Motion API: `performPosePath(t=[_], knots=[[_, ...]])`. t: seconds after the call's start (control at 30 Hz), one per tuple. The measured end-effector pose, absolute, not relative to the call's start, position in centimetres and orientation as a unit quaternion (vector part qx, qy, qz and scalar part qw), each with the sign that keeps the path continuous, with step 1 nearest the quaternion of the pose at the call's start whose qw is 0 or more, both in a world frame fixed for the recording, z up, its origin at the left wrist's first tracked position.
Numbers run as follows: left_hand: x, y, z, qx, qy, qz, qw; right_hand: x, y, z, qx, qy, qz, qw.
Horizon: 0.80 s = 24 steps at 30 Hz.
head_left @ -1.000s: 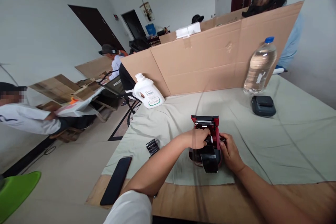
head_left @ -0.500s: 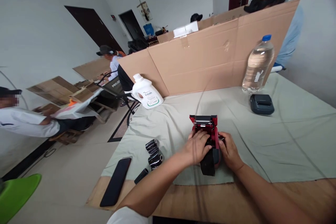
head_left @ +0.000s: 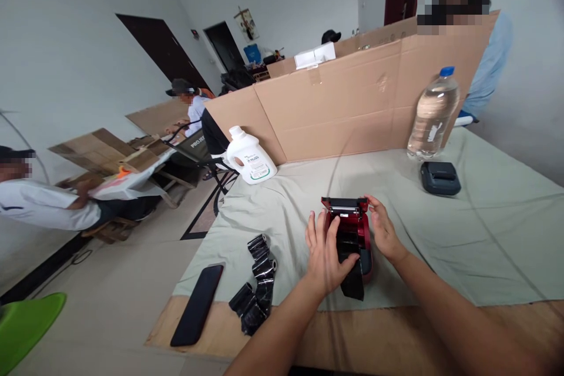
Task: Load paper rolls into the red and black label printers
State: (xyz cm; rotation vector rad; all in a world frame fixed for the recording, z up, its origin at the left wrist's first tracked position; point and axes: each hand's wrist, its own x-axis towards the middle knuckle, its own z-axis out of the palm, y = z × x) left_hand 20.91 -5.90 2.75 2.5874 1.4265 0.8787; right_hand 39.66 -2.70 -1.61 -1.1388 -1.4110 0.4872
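A small red and black portable printer [head_left: 365,235] sits on the cloth with its lid [head_left: 346,205] raised. A strip of black material [head_left: 352,282] hangs out of its near end. My left hand [head_left: 324,249] is over the printer's left side, fingers spread, the thumb across the black strip. At the lid's right corner, my right hand [head_left: 388,232] has its fingertips around the edge. Several small rolls in shiny black wrap [head_left: 264,270] lie in a joined chain left of my left hand.
A dark phone [head_left: 197,305] lies at the table's left edge. Behind stand a white jug [head_left: 251,155], a water bottle [head_left: 434,114] and a second dark device [head_left: 440,178]. A cardboard panel [head_left: 335,111] crosses the table's back. Other people sit left and beyond the panel.
My left hand has lifted out of the printer and its fingers have spread. My right hand has moved up from the printer's side to the lid's corner.
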Motion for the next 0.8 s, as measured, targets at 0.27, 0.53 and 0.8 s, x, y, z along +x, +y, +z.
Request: performPosePath(t=[0.27,0.53,0.8], knots=[[20.8,-5.7,3.1,0.844,0.449,0.279,0.09,38.6,-6.8,-1.1,-0.466,-0.655,0.099,0.586],[20.2,-5.8,2.6,0.858,0.407,0.286,0.125,38.7,-8.3,-2.1,-0.44,-0.731,0.008,0.522],[20.2,-6.0,1.8,0.849,0.405,0.325,0.099,38.4,-8.0,-3.3,-0.451,-0.713,-0.008,0.537]])
